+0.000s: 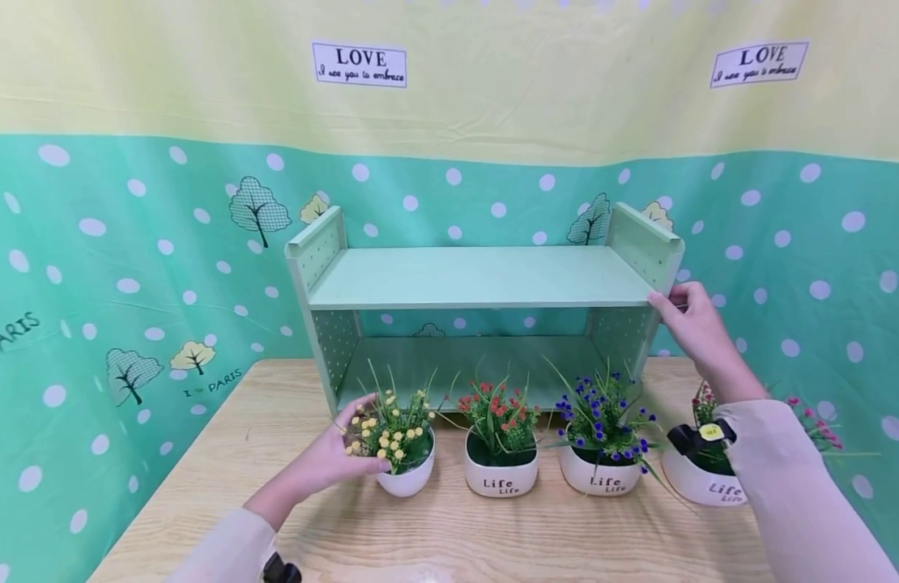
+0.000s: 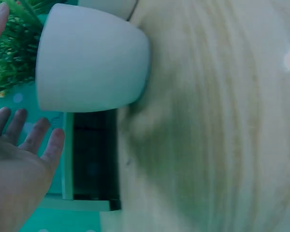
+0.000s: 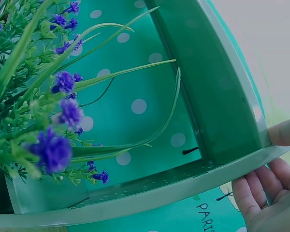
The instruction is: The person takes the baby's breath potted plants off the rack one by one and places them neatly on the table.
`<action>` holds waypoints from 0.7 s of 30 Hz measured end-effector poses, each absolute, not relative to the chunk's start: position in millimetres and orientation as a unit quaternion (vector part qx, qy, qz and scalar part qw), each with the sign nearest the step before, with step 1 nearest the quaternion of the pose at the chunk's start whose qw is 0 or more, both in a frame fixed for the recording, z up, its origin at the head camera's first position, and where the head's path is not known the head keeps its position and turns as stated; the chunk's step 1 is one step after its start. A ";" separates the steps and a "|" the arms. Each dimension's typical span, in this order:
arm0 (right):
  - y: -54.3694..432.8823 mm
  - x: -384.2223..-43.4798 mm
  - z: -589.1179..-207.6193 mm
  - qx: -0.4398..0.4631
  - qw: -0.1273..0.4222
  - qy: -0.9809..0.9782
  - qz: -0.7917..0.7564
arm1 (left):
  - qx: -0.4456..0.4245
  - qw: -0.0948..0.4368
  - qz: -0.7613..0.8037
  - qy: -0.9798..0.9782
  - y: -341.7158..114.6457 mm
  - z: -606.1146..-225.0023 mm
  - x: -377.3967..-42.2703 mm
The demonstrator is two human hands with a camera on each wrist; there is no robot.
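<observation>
A white pot with yellow flowers (image 1: 406,482) stands on the table at the left. My left hand (image 1: 351,453) is spread around its flowers, thumb in front and fingers behind; in the left wrist view the fingers (image 2: 36,135) are straight and beside the pot (image 2: 92,58). Whether they touch the leaves, I cannot tell. A pale green two-tier shelf (image 1: 464,275) stands behind the pots. At its right side, my right hand (image 1: 697,324) grips the side panel (image 3: 150,191), the thumb on the front edge and the other fingers on the outer face.
Pots with red flowers (image 1: 500,478), blue-purple flowers (image 1: 598,479) and pink flowers (image 1: 700,484) stand in a row in front of the shelf. My right forearm partly covers the pink one. A dotted curtain (image 1: 165,275) hangs behind the wooden table (image 1: 223,453).
</observation>
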State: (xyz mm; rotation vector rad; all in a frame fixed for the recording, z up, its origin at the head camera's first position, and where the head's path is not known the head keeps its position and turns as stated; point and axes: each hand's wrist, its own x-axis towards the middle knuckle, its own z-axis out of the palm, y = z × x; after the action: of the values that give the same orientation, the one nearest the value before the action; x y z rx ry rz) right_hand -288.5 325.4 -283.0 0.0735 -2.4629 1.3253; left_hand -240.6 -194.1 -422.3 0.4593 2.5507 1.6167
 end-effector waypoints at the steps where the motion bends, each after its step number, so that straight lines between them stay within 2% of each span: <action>1: 325.3 -288.3 -282.8 0.026 0.171 -0.867 0.467 | 0.155 0.042 0.531 0.832 -194.7 -420.5 -241.4; 8: 325.1 -287.5 -283.4 0.027 0.171 -0.866 0.469 | 0.228 0.002 0.519 0.824 -199.0 -407.5 -246.5; 21: 324.3 -288.3 -283.6 0.028 0.171 -0.866 0.470 | 0.263 -0.042 0.526 0.807 -205.0 -377.6 -251.0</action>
State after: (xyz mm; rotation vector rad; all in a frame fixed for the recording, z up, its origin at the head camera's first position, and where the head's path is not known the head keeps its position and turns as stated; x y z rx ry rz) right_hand -288.3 324.3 -283.6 0.0788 -2.4587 1.3351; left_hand -251.0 -205.0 -377.6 0.8499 2.6061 1.6992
